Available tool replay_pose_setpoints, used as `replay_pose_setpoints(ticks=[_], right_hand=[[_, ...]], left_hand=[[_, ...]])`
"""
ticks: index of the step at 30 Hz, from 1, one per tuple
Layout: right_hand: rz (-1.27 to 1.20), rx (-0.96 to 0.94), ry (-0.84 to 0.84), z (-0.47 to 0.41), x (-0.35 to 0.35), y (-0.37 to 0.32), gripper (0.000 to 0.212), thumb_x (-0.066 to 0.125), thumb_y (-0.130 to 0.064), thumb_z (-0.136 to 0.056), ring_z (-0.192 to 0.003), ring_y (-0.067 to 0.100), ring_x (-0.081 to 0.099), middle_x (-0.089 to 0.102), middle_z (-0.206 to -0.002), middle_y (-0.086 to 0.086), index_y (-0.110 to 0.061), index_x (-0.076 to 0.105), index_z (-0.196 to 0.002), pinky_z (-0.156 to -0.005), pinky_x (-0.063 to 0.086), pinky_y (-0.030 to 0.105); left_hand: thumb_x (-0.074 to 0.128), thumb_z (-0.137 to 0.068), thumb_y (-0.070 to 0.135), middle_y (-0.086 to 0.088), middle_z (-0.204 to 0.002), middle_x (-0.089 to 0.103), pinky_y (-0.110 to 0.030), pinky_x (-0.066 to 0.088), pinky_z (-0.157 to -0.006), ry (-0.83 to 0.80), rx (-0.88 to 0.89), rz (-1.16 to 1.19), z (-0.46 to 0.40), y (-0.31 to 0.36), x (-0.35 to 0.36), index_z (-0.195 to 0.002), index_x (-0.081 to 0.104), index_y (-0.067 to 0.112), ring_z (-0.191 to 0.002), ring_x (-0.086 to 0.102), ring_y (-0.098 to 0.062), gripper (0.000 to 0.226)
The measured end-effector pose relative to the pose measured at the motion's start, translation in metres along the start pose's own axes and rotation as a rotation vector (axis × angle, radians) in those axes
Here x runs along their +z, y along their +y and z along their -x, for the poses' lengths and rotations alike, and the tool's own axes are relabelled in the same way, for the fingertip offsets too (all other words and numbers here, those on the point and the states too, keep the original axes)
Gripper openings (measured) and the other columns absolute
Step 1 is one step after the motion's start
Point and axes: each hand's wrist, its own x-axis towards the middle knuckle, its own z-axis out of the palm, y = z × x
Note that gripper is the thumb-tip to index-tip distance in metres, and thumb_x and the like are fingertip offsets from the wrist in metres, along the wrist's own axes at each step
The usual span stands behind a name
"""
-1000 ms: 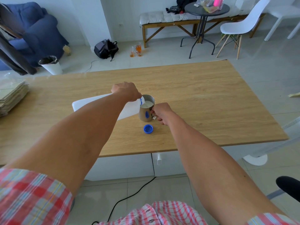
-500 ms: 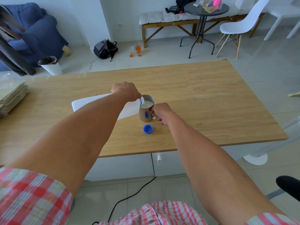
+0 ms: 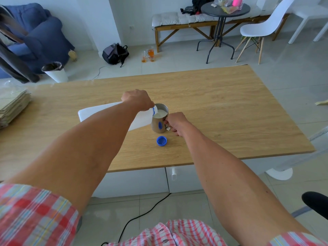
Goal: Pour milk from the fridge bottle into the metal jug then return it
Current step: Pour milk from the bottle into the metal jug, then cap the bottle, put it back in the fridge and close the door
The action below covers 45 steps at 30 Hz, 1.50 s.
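Observation:
A white plastic milk bottle (image 3: 92, 113) lies tipped almost level above the wooden table (image 3: 221, 107), its blue-ringed mouth over the rim of the metal jug (image 3: 159, 123). My left hand (image 3: 137, 100) grips the bottle near its neck. The jug stands upright on the table with white milk filling it close to the rim. My right hand (image 3: 174, 123) is closed around the jug's handle on its right side. The bottle's blue cap (image 3: 161, 140) rests on the table just in front of the jug.
A stack of flat cardboard (image 3: 12, 105) sits at the table's left edge. Beyond the table are a white bin (image 3: 55, 71), a backpack (image 3: 115, 53), glasses on the floor (image 3: 149, 55), a round black table (image 3: 225, 9) and a white chair (image 3: 262, 27).
The milk in the jug stands slightly higher. Both hands, the bottle and the jug stay where they were.

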Motion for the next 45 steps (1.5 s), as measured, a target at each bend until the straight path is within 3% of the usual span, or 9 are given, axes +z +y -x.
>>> replay_pose_setpoints(ticks=[13, 22, 26, 29, 33, 35, 38, 41, 45], right_hand=[[0.007, 0.007, -0.005, -0.003, 0.0, 0.0, 0.019, 0.045, -0.01, -0.094, -0.044, 0.012, 0.028, 0.051, -0.08, 0.004, -0.017, 0.062, -0.096, -0.039, 0.024, 0.017], [-0.017, 0.013, 0.004, 0.0, -0.001, 0.001, 0.023, 0.044, -0.009, -0.096, -0.043, 0.012, 0.028, 0.053, -0.075, 0.002, -0.015, 0.065, -0.092, -0.036, 0.025, 0.018], [-0.028, -0.003, 0.018, 0.004, 0.002, 0.002, 0.026, 0.042, -0.005, -0.095, -0.045, 0.015, 0.032, 0.055, -0.076, 0.007, -0.011, 0.067, -0.09, -0.041, 0.026, 0.022], [-0.016, -0.057, 0.053, 0.008, 0.005, 0.005, 0.029, 0.043, -0.005, -0.094, -0.047, 0.018, 0.047, 0.062, -0.073, 0.01, -0.007, 0.071, -0.092, -0.043, 0.036, 0.023], [-0.003, -0.135, 0.11, 0.009, 0.005, 0.011, 0.027, 0.05, -0.015, -0.099, -0.058, 0.023, 0.063, 0.073, -0.083, 0.013, -0.002, 0.074, -0.099, -0.045, 0.048, 0.027], [0.071, -0.209, 0.203, 0.012, 0.007, 0.015, 0.029, 0.053, -0.025, -0.1, -0.072, 0.03, 0.071, 0.075, -0.092, 0.013, -0.003, 0.071, -0.098, -0.056, 0.055, 0.037], [0.156, -0.281, 0.432, 0.029, 0.015, 0.031, 0.029, 0.05, -0.039, -0.099, -0.088, 0.028, 0.063, 0.061, -0.108, 0.002, -0.012, 0.06, -0.106, -0.07, 0.044, 0.038], [0.169, -0.391, 0.589, 0.048, 0.031, 0.059, 0.018, 0.05, -0.034, -0.098, -0.086, 0.022, 0.059, 0.058, -0.102, -0.004, -0.016, 0.055, -0.101, -0.07, 0.038, 0.034], [0.406, -0.428, 0.481, 0.05, 0.051, 0.09, 0.033, 0.058, -0.044, -0.097, -0.086, 0.018, 0.061, 0.061, -0.116, -0.007, -0.019, 0.057, -0.118, -0.071, 0.045, 0.033]], left_hand=[[0.052, -0.096, 0.056, 0.0, -0.083, 0.058, -0.033, 0.045, -0.072, -0.009, -0.003, -0.004, 0.002, 0.002, -0.003, -0.079, 0.053, 0.02, -0.084, 0.061, -0.024, 0.039], [0.05, -0.097, 0.056, -0.001, -0.084, 0.058, -0.035, 0.045, -0.072, -0.023, -0.036, 0.094, 0.009, -0.005, -0.001, -0.097, 0.059, 0.018, -0.085, 0.061, -0.026, 0.038], [0.051, -0.095, 0.056, -0.001, -0.086, 0.06, -0.032, 0.04, -0.063, -0.013, -0.087, 0.268, 0.013, -0.017, 0.014, -0.088, 0.056, 0.02, -0.074, 0.058, -0.022, 0.037], [0.05, -0.095, 0.054, -0.002, -0.082, 0.06, -0.031, 0.037, -0.06, 0.017, -0.116, 0.436, 0.018, -0.026, 0.027, -0.081, 0.056, 0.017, -0.067, 0.054, -0.019, 0.039], [0.047, -0.094, 0.052, -0.003, -0.072, 0.054, -0.03, 0.034, -0.057, 0.084, -0.165, 0.608, 0.03, -0.039, 0.033, -0.075, 0.054, 0.012, -0.061, 0.05, -0.021, 0.045], [0.045, -0.095, 0.053, -0.003, -0.07, 0.05, -0.031, 0.035, -0.058, 0.124, -0.19, 0.69, 0.037, -0.048, 0.03, -0.073, 0.05, 0.012, -0.06, 0.048, -0.021, 0.046], [0.044, -0.092, 0.053, -0.001, -0.067, 0.042, -0.031, 0.031, -0.057, 0.209, -0.234, 0.831, 0.045, -0.064, 0.023, -0.067, 0.037, 0.014, -0.057, 0.04, -0.021, 0.047], [0.045, -0.089, 0.052, 0.001, -0.062, 0.034, -0.031, 0.027, -0.055, 0.318, -0.267, 1.006, 0.051, -0.078, 0.021, -0.062, 0.028, 0.017, -0.055, 0.031, -0.021, 0.047], [0.048, -0.093, 0.043, 0.004, -0.057, 0.02, -0.03, 0.017, -0.052, 0.422, -0.237, 1.284, 0.061, -0.089, 0.029, -0.061, 0.018, 0.02, -0.054, 0.019, -0.016, 0.049]])
